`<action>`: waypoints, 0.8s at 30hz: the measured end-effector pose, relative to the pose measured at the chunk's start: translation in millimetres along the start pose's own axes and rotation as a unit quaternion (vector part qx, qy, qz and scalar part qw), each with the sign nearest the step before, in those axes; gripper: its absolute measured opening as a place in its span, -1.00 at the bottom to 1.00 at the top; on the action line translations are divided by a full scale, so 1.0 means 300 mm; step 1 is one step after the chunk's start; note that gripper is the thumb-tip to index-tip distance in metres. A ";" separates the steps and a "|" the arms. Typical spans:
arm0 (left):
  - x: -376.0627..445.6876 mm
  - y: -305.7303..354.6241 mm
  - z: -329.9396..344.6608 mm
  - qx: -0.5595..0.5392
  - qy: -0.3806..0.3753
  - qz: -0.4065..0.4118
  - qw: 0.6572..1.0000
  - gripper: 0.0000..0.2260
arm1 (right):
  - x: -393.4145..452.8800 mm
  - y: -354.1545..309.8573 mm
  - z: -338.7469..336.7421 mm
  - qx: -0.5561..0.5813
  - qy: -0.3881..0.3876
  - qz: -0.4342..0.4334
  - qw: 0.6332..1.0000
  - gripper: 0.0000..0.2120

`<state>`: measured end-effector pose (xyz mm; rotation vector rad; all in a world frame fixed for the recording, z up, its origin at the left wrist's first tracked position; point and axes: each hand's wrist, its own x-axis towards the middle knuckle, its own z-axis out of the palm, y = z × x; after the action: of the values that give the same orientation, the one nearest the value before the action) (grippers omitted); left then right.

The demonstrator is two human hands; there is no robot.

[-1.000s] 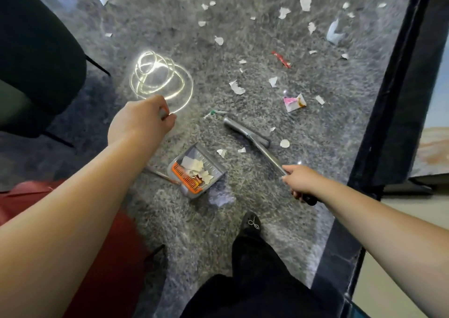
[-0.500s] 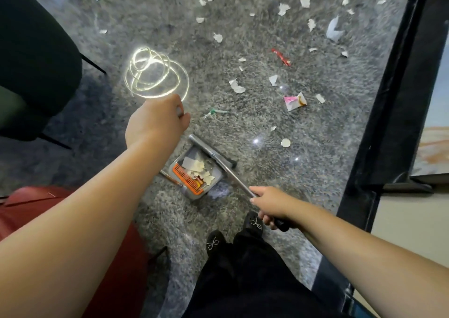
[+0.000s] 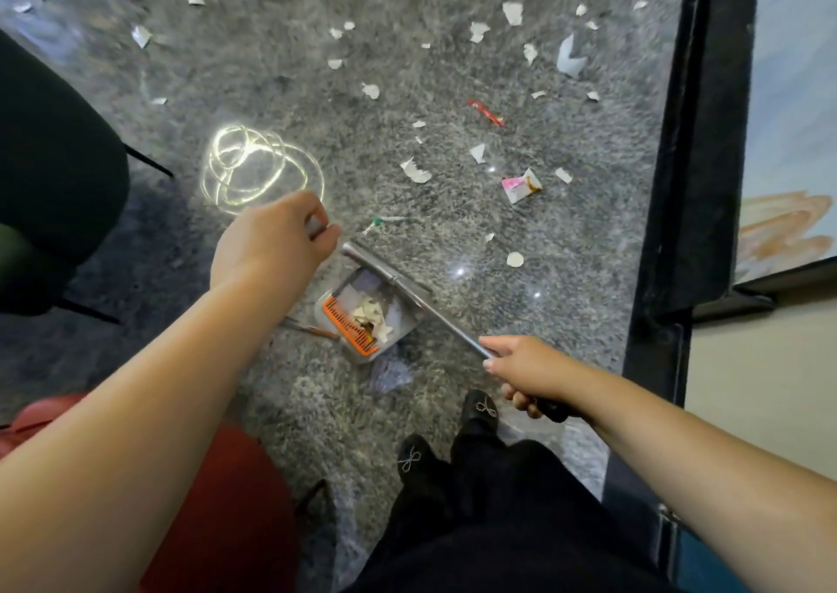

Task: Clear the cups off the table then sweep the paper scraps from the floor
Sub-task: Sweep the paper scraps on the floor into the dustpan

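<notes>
1. Right hand (image 3: pixel 530 368): my fingers curl round the broom handle (image 3: pixel 446 320), a thin metal rod ending in a dark grip that sticks out behind my palm.
2. Left hand (image 3: pixel 271 241): my fingers are closed round the upper end of a grey handle (image 3: pixel 315 226); only a short stub shows past my knuckles, so I cannot tell what it joins below.
3. Broom head (image 3: pixel 385 271): a grey bar lying across the far edge of the dustpan (image 3: pixel 362 316), touching it.
4. Dustpan contents: a small heap of white paper scraps (image 3: pixel 371 316) beside an orange comb strip (image 3: pixel 348 323) along the pan's near-left side.
5. Floor (image 3: pixel 271 71): grey speckled surface with many white scraps scattered beyond the pan, densest toward the top of the view; one round scrap (image 3: pixel 515 259) lies near the broom head, to its right.
6. Other litter: a pink-and-white wrapper (image 3: pixel 520 186) and a red wrapper (image 3: pixel 485 112); any printing on them is too small to read.
7. Shoes (image 3: pixel 480 409): my black shoes with bow trim stand just beside the pan's near side.
8. Bright looping glare (image 3: pixel 258 169) marks the floor above my left hand.
</notes>
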<state>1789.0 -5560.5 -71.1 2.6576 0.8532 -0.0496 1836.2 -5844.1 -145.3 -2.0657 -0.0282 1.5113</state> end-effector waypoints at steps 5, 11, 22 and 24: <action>0.027 0.078 0.001 0.025 0.004 0.039 0.999 -0.77 | 0.010 0.057 -0.097 0.055 0.070 0.009 0.996 -0.52; 0.124 0.218 0.065 0.017 -0.014 0.058 0.998 -0.78 | 0.040 0.129 -0.309 0.107 0.113 0.034 0.987 -0.51; 0.382 0.591 0.204 0.042 -0.050 0.070 0.995 -0.79 | 0.200 0.161 -0.734 0.100 0.120 0.090 0.984 -0.51; 0.445 0.657 0.225 0.056 -0.055 0.079 0.994 -0.79 | 0.237 0.151 -0.795 0.090 0.110 0.101 0.985 -0.50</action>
<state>2015.7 -5658.2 -90.4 2.7878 0.6193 -0.2084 2057.7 -5960.7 -181.2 -2.1242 0.4000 1.3348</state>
